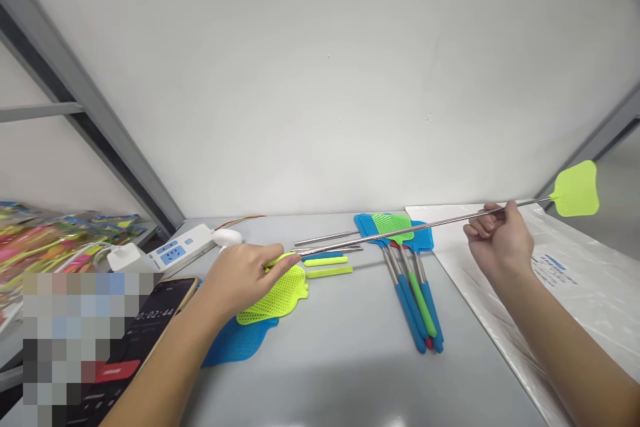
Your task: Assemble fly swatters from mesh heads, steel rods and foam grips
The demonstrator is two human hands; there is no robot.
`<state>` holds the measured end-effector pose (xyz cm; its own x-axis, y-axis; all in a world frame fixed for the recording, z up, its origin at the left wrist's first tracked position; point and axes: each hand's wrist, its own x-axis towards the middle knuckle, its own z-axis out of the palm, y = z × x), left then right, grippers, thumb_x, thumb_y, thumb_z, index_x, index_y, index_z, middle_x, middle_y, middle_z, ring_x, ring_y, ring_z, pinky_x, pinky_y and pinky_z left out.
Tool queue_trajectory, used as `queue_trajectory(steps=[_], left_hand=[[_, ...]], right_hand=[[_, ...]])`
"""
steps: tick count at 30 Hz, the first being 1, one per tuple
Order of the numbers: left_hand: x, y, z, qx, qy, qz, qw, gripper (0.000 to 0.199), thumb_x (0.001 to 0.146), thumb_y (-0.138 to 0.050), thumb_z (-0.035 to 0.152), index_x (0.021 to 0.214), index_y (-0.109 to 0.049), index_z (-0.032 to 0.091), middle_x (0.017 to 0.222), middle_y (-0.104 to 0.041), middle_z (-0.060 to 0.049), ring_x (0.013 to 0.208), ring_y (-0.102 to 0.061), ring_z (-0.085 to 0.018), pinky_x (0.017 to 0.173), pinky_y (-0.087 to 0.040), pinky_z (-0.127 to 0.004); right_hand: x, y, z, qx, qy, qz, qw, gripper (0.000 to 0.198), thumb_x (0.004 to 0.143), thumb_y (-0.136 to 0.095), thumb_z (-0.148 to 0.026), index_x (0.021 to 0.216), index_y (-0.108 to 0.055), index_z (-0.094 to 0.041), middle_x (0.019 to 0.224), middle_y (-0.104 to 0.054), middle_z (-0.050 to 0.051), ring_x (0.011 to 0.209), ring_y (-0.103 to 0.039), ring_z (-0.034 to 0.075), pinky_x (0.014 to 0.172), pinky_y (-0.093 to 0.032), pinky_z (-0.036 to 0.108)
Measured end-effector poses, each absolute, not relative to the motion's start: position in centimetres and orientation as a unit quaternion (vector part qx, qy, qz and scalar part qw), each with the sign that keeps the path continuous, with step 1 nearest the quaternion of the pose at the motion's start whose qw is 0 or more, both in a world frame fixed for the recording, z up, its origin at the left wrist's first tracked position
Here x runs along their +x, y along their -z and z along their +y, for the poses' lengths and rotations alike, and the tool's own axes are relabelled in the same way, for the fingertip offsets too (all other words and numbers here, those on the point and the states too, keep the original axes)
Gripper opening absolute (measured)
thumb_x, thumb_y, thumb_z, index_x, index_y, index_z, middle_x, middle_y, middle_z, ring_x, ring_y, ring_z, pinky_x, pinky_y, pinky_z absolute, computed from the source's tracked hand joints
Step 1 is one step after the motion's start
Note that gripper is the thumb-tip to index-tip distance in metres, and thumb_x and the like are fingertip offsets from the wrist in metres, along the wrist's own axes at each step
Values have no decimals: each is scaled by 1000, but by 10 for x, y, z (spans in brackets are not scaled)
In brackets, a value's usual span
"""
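A fly swatter [430, 225] with a yellow-green head is stretched out long across the table between my hands. My left hand [240, 277] is closed around its yellow-green handle end at left. At the other end, my right hand [503, 240] pinches the thin metal rod, short of the head. Below my left hand lie loose yellow-green swatter heads [275, 297], with blue swatter heads [243, 343] partly under them. Loose yellow-green handle sleeves [330, 271] and metal rods [325, 238] rest just right of that hand. Under the held rod, several whole swatters [415, 300] with blue, green and red parts lie bunched.
A phone [165, 307] showing a timer lies at left, near a white power strip [183, 247] with a plugged-in adapter [130, 261]. White plastic packaging [565, 273] covers the table's right side. Colourful packaged goods [60, 240] sit at far left. A wall [325, 80] stands behind.
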<state>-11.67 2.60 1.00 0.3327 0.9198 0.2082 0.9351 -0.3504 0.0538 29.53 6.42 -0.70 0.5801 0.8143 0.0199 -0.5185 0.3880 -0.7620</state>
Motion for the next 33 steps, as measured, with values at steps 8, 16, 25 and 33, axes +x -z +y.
queue_trajectory(steps=[8,16,25,33], left_hand=[[-138,-22,30,-794,69,-604,26,58,92,-29,63,58,-51,21,53,-52,-1,58,-49,-18,55,-19,-30],[-146,-29,29,-757,77,-649,23,61,91,-27,65,54,-50,21,53,-55,-2,60,-50,-20,55,-21,-29],[-121,-18,26,-764,105,-635,31,63,92,-26,65,52,-46,20,47,-47,-1,51,-45,-16,54,-18,-29],[-99,-9,21,-758,137,-638,5,63,91,-27,66,51,-42,20,46,-46,-1,49,-43,-16,53,-16,-30]], right_hand=[[332,11,72,-389,-348,-164,837,26,91,-49,-31,67,-53,-21,51,-25,-8,41,-21,7,37,-25,22],[334,27,83,-407,-345,-163,830,31,92,-44,-27,62,-43,-22,48,-20,-9,40,-17,7,35,-24,21],[300,31,77,-407,-385,-198,804,29,95,-44,-28,67,-44,-20,50,-21,-10,41,-17,7,37,-23,19],[251,34,60,-398,-437,-250,767,23,87,-60,-35,73,-54,-19,55,-35,-7,47,-30,7,40,-28,19]])
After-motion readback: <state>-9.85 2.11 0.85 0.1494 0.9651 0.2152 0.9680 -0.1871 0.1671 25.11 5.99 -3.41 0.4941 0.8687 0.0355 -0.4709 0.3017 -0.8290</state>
